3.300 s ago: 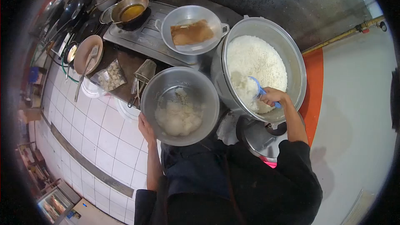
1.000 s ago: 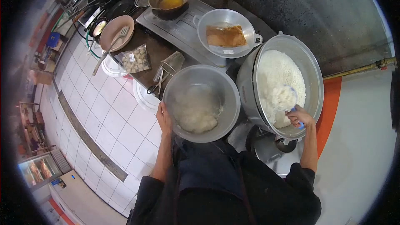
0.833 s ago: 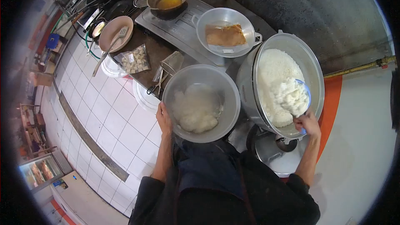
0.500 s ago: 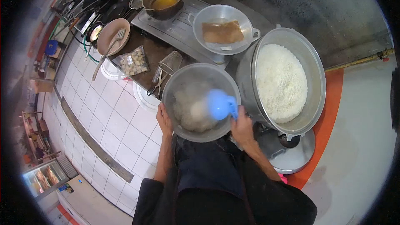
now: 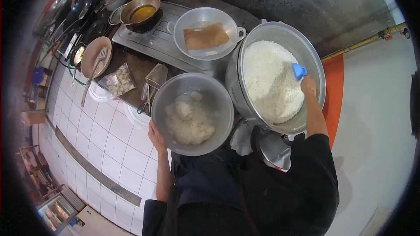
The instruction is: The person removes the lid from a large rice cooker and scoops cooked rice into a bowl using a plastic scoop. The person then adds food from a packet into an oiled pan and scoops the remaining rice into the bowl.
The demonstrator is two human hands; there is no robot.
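My left hand is closed on the rim and side of a grey metal bowl, held close against my body. Clumps of cooked rice lie in that bowl. With my right hand I grip a blue plastic scoop by its handle, over the white rice that fills much of a large metal pot. The scoop is at the right part of the rice surface, and its far edge seems to touch the grains. The pot is tilted towards me in this view.
Behind the bowl, a stove carries a two-handled pan with a brown sheet in it and a wok of oil. On the counter lie a bag of cubes, scissors and a pan with a slotted turner. A metal lid sits below the pot.
My right hand has moved the scoop from over the bowl, right and up, to the rice in the pot. My left hand stays on the bowl. The view has shifted.
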